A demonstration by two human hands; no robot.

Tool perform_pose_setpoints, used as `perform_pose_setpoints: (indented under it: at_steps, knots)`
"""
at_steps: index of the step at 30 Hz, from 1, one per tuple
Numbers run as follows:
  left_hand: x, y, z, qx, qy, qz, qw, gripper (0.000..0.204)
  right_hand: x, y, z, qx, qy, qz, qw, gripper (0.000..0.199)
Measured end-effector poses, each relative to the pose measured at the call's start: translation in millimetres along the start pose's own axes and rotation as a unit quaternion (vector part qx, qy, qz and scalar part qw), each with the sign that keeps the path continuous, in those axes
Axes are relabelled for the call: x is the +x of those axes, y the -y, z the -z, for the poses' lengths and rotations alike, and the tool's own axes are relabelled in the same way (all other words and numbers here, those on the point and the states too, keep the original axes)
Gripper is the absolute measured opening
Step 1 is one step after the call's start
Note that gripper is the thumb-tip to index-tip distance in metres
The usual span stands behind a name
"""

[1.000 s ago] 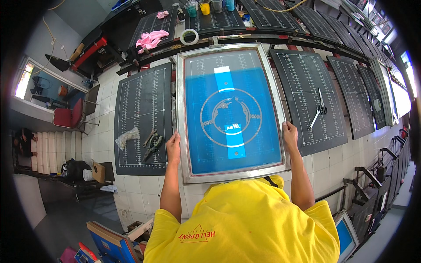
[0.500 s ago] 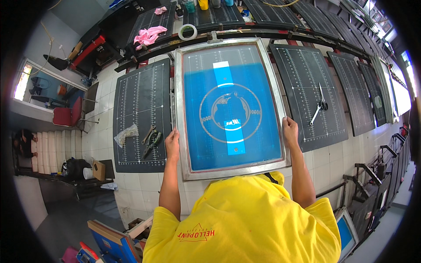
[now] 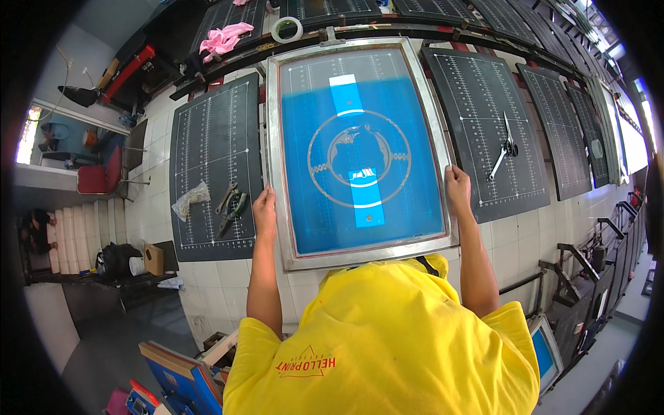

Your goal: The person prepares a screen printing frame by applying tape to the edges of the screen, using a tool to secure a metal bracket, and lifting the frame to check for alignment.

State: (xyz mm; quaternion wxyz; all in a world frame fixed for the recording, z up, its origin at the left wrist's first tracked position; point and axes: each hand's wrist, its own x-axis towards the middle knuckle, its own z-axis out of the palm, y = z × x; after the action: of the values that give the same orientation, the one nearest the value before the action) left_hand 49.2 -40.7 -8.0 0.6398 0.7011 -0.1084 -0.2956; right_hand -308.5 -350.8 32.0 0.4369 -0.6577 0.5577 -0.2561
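Note:
A silk-screen frame (image 3: 366, 260), with a metal rim and blue mesh bearing a ring-shaped design, lies in front of me over a dark printing board. My left hand (image 3: 263, 209) is closed on the left rim, near its lower half, thumb side up. Gripping the right rim at a slightly higher point is my right hand (image 3: 458, 188). Two white-and-blue strips, an upper strip (image 3: 345, 95) and a lower strip (image 3: 369, 197), show within the mesh area. The fingertips under the rim are hidden on both hands.
On the left board (image 3: 216, 166) lie pliers (image 3: 233, 213), a small wrench and a clear plastic bag (image 3: 190, 200). Scissors (image 3: 510, 146) and a spanner (image 3: 497, 164) rest on the right board (image 3: 477, 131). Behind are a tape roll (image 3: 287, 30) and pink cloth (image 3: 224, 39).
The view has shifted, so the frame and boards appear higher and a little to the left. Both hands keep their hold on the frame's sides.

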Motion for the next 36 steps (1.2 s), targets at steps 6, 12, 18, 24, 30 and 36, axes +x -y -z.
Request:
perform_pose_setpoints:
  at_steps: [6, 12, 18, 24, 30, 36]
  knots:
    - [0.2, -1.2, -0.3, 0.009, 0.005, -0.001, 1.0, 0.046, 7.2, -15.8, -2.4, 0.0, -0.008, 0.007, 1.0, 0.033]
    - [-3.2, -6.6, -3.9, 0.012, -0.002, 0.0, 1.0, 0.047, 9.5, -18.8, -2.9, 0.007, -0.006, 0.007, 1.0, 0.034]
    - [2.2, 1.1, 0.7, 0.007, 0.0, -0.001, 1.0, 0.048, 12.9, -23.8, -3.9, -0.002, -0.012, 0.018, 1.0, 0.034]
    - [1.4, 1.4, 1.7, 0.003, 0.006, -0.004, 1.0, 0.049, 5.3, -7.5, -2.3, 0.002, -0.007, 0.001, 1.0, 0.034]
    - [1.4, 0.5, -0.3, 0.003, 0.0, -0.014, 1.0, 0.049, 8.0, -12.1, -1.8, -0.007, -0.006, 0.004, 1.0, 0.034]
    - [-0.5, -3.9, -2.0, 0.01, 0.003, -0.006, 1.0, 0.048, 7.4, -10.7, -1.2, -0.008, -0.002, 0.004, 1.0, 0.034]
